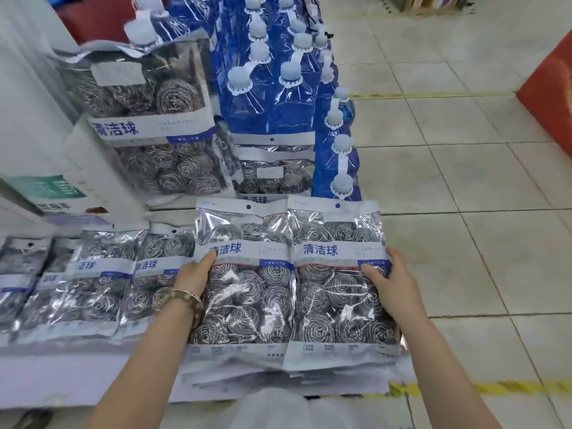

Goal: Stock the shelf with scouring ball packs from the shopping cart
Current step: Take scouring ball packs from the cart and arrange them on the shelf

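Note:
Two stacks of scouring ball packs lie side by side at the front right of the low white shelf (62,376). My left hand (194,275) grips the left edge of the left pack (247,292), thumb on top near the blue label. My right hand (390,283) grips the right edge of the right pack (337,292), thumb on its face. Both packs are clear bags of steel coils with white headers and blue print. More packs (99,283) lie in a row to the left on the shelf. The shopping cart is not in view.
Upright scouring packs (154,119) lean against a white box (52,193) at the back left. Rows of blue refill pouches with white caps (278,88) stand behind. Tiled floor with yellow tape lines (464,181) spreads to the right; a red fixture (551,97) sits far right.

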The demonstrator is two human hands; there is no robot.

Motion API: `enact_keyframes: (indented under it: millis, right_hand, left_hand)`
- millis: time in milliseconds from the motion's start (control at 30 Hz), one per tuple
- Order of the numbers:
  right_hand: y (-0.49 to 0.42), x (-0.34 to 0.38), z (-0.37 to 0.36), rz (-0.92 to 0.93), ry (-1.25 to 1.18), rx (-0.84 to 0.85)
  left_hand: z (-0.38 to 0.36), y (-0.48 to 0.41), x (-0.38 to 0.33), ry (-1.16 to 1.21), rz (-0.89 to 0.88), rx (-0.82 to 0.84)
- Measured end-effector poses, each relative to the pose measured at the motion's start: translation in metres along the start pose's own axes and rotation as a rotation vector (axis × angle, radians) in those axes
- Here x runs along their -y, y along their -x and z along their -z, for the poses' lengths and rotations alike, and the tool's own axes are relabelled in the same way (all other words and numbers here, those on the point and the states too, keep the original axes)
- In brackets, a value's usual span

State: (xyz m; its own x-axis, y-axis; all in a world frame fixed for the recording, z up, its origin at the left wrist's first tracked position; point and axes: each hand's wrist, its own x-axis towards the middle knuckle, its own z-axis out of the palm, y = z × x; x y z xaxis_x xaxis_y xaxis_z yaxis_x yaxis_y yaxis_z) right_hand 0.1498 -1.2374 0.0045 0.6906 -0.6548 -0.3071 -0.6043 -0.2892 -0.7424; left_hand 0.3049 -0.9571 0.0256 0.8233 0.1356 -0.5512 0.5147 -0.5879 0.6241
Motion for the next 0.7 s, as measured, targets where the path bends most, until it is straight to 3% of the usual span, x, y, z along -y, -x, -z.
enact_keyframes:
  millis: [67, 233, 333, 500, 700]
  right_hand:
    - [-0.002, 0.0, 0.001, 0.011, 0.092, -0.003]
    - [0.001, 0.009, -0.001, 0.154, 0.369, -0.098]
    - [0.007, 0.02, -0.011, 0.317, 0.505, -0.116]
    - [0.02, 0.033, -0.043, 0.407, 0.728, 0.137]
    - [0.02, 0.019, -0.062, 0.435, 0.84, 0.132]
  left_hand:
    - [-0.005, 0.001, 0.004, -0.032, -0.122, -0.093]
    - [-0.008, 0.017, 0.002, -0.416, -0.5, -0.292]
    - [-0.022, 0.04, -0.002, -0.613, -0.665, -0.261]
    - [-0.059, 0.053, 0.006, -0.955, -0.681, -0.058]
    - [-0.071, 0.044, 0.017, -1.013, -0.617, -0.012]
